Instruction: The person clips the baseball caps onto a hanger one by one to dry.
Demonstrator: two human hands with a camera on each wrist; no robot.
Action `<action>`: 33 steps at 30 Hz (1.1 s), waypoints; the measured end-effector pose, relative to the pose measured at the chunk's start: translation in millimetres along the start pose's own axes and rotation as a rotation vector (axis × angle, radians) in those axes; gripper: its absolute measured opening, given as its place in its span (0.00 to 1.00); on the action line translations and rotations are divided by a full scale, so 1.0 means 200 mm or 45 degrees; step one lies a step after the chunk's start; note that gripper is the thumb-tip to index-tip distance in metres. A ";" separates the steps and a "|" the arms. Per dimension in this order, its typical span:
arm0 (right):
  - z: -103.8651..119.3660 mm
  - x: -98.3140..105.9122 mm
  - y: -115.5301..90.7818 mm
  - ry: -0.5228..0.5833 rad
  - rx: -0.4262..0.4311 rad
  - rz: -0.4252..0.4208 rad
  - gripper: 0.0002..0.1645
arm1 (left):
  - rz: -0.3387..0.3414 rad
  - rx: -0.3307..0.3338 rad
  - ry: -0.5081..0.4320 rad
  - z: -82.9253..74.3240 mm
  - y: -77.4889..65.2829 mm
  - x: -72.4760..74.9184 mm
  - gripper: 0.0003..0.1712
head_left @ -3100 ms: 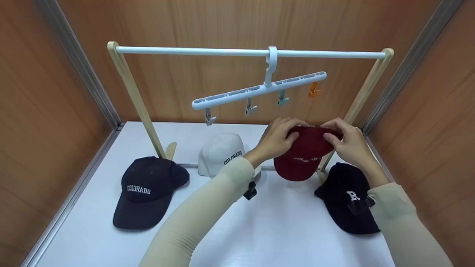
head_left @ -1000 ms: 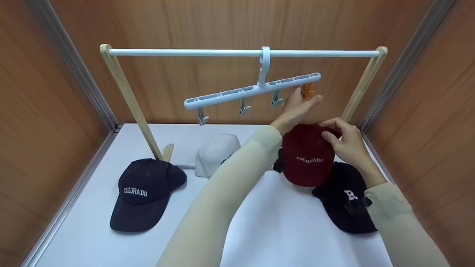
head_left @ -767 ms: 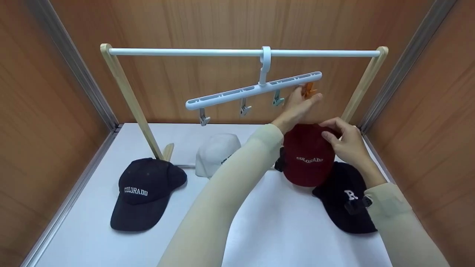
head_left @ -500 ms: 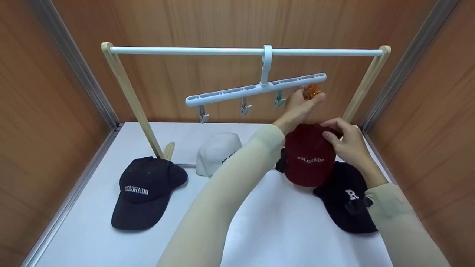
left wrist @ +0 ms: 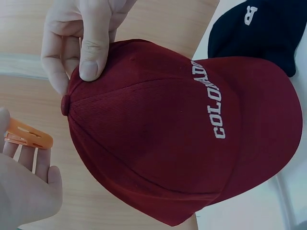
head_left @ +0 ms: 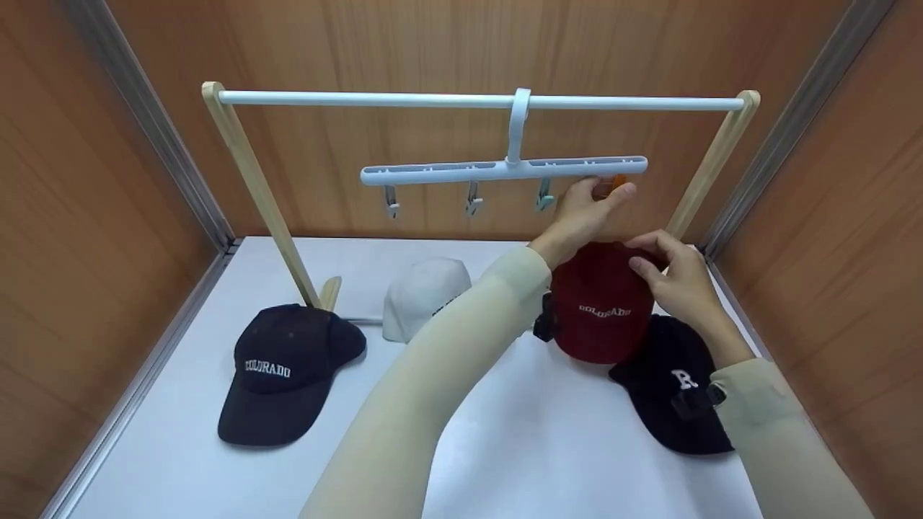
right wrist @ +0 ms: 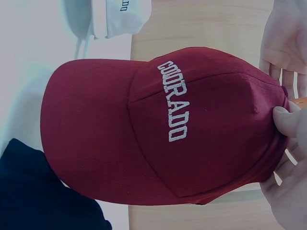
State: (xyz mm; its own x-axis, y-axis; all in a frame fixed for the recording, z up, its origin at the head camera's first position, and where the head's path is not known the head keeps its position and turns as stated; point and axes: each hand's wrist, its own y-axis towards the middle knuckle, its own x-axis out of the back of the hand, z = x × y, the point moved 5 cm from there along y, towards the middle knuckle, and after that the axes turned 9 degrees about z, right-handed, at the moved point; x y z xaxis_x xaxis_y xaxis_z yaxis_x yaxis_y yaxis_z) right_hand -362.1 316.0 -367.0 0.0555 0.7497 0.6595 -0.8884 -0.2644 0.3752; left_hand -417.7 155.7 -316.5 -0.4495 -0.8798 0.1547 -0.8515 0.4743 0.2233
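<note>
In the head view, a red baseball cap (head_left: pixel 602 303) with white COLORADO lettering hangs from my right hand (head_left: pixel 681 288), its brim lower than its crown. Thumb and fingers pinch the top of the crown, as the left wrist view shows near the cap's button (left wrist: pixel 65 105). My left hand (head_left: pixel 579 216) is raised to the right end of a pale blue clip hanger (head_left: pixel 447 173), where it grips an orange clip (head_left: pixel 619 182). Part of that clip is hidden by the hand. The clip (left wrist: pixel 36 138) sits a short gap away from the cap in the left wrist view.
The hanger hooks over a white rail (head_left: pixel 360 99) on a wooden stand (head_left: pixel 259 194). Other clips (head_left: pixel 473 200) hang along it. On the white table (head_left: pixel 519 447) lie a navy COLORADO cap (head_left: pixel 281 375), a white cap (head_left: pixel 422 295) and a black R cap (head_left: pixel 674 404). Wooden walls surround the table.
My left hand has left the red cap and moved up to the orange clip. The hanger's right end has come down, so the bar hangs nearly level. My right hand keeps its hold.
</note>
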 end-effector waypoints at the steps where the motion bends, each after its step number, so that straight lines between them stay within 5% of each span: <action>1: 0.00 0.00 0.00 0.004 0.000 -0.003 0.12 | 0.001 0.005 -0.008 0.00 -0.01 0.00 0.23; 15: 0.00 0.01 -0.01 0.023 0.029 -0.021 0.13 | -0.088 0.122 -0.051 0.04 -0.03 0.00 0.19; 21: 0.11 0.01 -0.02 0.011 0.041 -0.016 0.12 | -0.105 0.149 -0.038 0.05 -0.04 0.02 0.19; 27: 0.21 0.02 -0.03 0.043 0.065 -0.010 0.12 | -0.097 0.103 -0.068 0.05 -0.04 0.02 0.16; 33: 0.14 0.01 -0.01 0.086 0.049 -0.014 0.13 | -0.117 0.097 -0.050 0.06 -0.05 0.04 0.15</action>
State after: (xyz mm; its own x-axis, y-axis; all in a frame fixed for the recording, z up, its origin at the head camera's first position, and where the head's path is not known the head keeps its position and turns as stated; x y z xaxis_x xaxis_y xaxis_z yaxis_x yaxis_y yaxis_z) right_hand -347.9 300.7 -349.0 0.0329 0.7913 0.6106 -0.8697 -0.2784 0.4077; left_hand -416.7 144.2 -328.9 -0.3779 -0.9206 0.0986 -0.9068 0.3896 0.1610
